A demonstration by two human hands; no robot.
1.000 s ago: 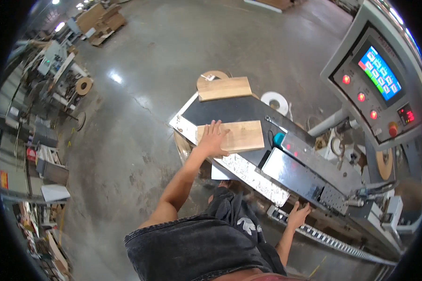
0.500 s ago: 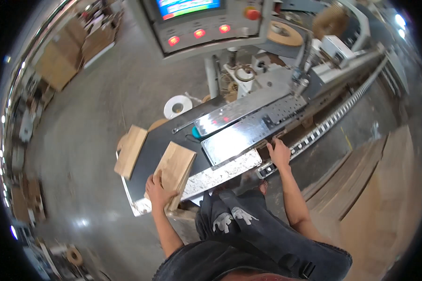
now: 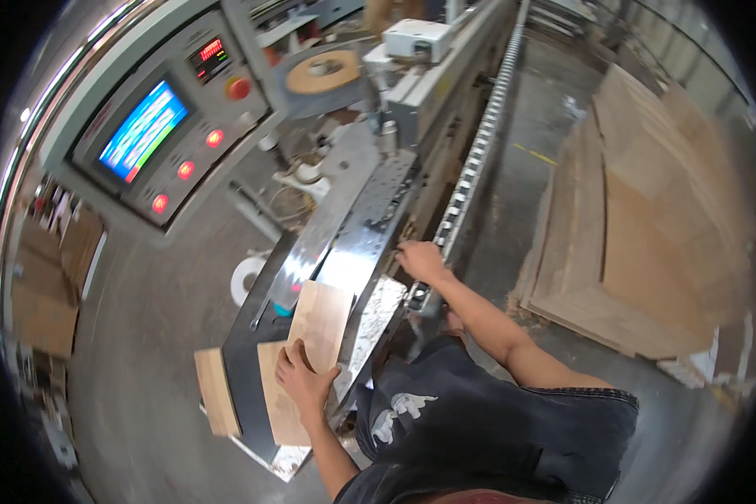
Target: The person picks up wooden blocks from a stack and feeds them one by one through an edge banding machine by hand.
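My left hand [image 3: 307, 380] grips the near end of a light wooden board [image 3: 323, 312], thumb on its right side and fingers spread over its left. The board's far end reaches over the shiny metal plate [image 3: 350, 252] of the machine. Beneath and behind it lies a second wooden board [image 3: 275, 399] on the dark tabletop [image 3: 248, 370]. Another board [image 3: 217, 393] rests at the table's left edge. My right hand [image 3: 422, 260] is at the machine's side, between the plate and the roller track [image 3: 470, 160]; its fingers are slightly bent and apart, with nothing seen in them.
A control panel [image 3: 164, 126] with a lit screen and red buttons stands at the upper left. Behind the plate are a roll of edge band [image 3: 323, 71] and a white roll [image 3: 245, 279] lower down. Large stacked wooden panels [image 3: 647, 227] stand on the right.
The view has turned to the right. My left hand has pushed the upper board forward off the lower one, toward the metal plate. The right hand stays by the machine's side.
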